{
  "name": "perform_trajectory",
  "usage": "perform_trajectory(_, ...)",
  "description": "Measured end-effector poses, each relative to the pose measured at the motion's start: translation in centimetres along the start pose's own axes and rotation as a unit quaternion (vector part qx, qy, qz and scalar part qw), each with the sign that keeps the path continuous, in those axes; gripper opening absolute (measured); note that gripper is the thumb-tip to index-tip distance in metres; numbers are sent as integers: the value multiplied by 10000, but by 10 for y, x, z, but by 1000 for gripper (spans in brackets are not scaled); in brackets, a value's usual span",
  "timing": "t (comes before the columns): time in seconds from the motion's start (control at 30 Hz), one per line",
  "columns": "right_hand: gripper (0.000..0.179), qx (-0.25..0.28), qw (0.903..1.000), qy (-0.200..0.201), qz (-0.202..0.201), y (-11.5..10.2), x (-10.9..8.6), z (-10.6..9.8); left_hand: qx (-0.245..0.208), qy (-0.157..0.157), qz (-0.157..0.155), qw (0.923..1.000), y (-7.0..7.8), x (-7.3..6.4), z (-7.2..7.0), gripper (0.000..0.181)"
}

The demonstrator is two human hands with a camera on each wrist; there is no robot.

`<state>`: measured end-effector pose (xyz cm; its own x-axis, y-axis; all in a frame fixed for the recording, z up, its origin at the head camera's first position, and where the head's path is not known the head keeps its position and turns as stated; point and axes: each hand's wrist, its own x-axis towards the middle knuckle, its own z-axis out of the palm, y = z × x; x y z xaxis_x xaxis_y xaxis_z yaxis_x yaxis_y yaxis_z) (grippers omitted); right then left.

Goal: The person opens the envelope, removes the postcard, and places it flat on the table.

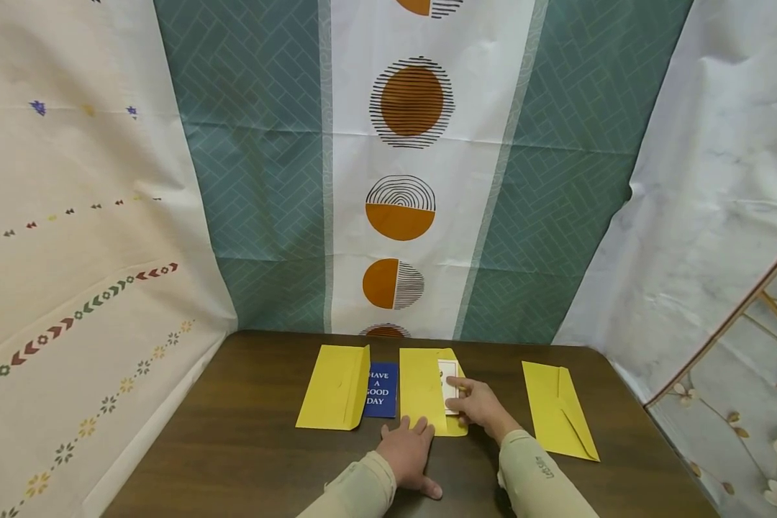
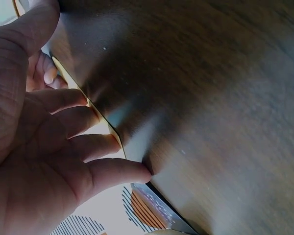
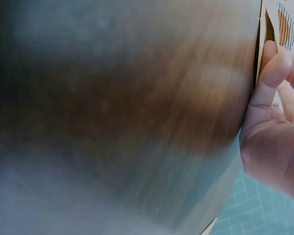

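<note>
The two hands are apart from each other, working at one yellow envelope [image 1: 421,388]. The left hand [image 1: 406,453] is flat and spread, fingers nearly straight and thumb stuck out to the side; its fingertips rest at the envelope's near edge. The right hand [image 1: 485,409] is bent inward, thumb and forefinger pinching the right edge of a white card [image 1: 448,392] that lies partly inside the envelope's open right side. Pale sleeves [image 1: 356,493] cover both forearms.

The left wrist view shows the left palm from below, with gaps between the fingers and part of the other hand behind them. The right wrist view shows the thin paper layers edge-on, standing slightly apart at the right thumb. The dark marks and border line on the white card show only from the head.

Just beyond the left hand and to its left lies a blue card [image 1: 382,409] with white capitals reading "HAVE A GOOD DAY", its left side against or under a second envelope [image 1: 326,388] with a raised flap. To the right of the right hand, well apart from it, a third envelope [image 1: 550,410] lies slanted. All rest on a dark, wood-grained table [image 1: 246,432]. Behind hangs creased cloth [image 1: 278,180], green with brick-like lines beside a white strip of orange circles.
</note>
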<state>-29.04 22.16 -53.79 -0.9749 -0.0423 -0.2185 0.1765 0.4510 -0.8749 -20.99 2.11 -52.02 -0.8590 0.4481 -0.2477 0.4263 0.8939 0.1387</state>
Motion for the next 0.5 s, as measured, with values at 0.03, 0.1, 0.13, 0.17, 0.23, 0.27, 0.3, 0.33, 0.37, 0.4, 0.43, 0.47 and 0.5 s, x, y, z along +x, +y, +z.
perform_trajectory(0.03, 58, -3, 10000, 1, 29, 0, 0, -1, -10, 8, -4, 10000, 0, 0, 0, 103)
perform_trajectory(0.1, 58, -10, 10000, 2, 60, 0, 0, -1, -14, 22, -7, 10000, 0, 0, 0, 103)
perform_trajectory(0.13, 58, -9, 10000, -3, 91, 0, 0, -2, -19, 25, -3, 10000, 0, 1, 0, 104)
perform_trajectory(0.17, 59, -17, 9999, -11, 108, 0, 0, -2, -23, 21, -4, 10000, 0, 1, 1, 103)
perform_trajectory(0.23, 60, -10, 9999, -13, 125, 1, 0, -2, -36, 17, 0, 10000, 0, 1, 1, 103)
perform_trajectory(0.27, 60, -21, 9999, -12, 119, 1, 0, -2, -41, 15, 9, 10000, 0, 1, 1, 103)
perform_trajectory(0.3, 60, -21, 9999, -7, 123, 1, -1, -2, -44, 14, 14, 10000, 0, 0, 1, 103)
perform_trajectory(0.33, 60, -19, 9999, -3, 119, 1, -1, -2, -43, 10, 17, 10000, 0, 0, 0, 103)
perform_trajectory(0.37, 61, -5, 9999, -1, 115, 1, -1, -1, -37, 14, 20, 10000, 0, -1, 0, 103)
perform_trajectory(0.4, 61, 10, 10000, 3, 93, 1, -1, -1, -33, 19, 23, 10000, 0, -1, -1, 103)
perform_trajectory(0.43, 61, 15, 10000, 5, 74, 1, -1, -1, -21, 24, 28, 10000, 0, -1, -1, 103)
perform_trajectory(0.47, 61, 8, 10000, 9, 53, 1, -1, 0, -11, 28, 27, 10000, 0, -1, -1, 103)
perform_trajectory(0.5, 62, 28, 10000, 11, 40, 1, -2, 0, -10, 18, 26, 10000, 0, -1, -2, 103)
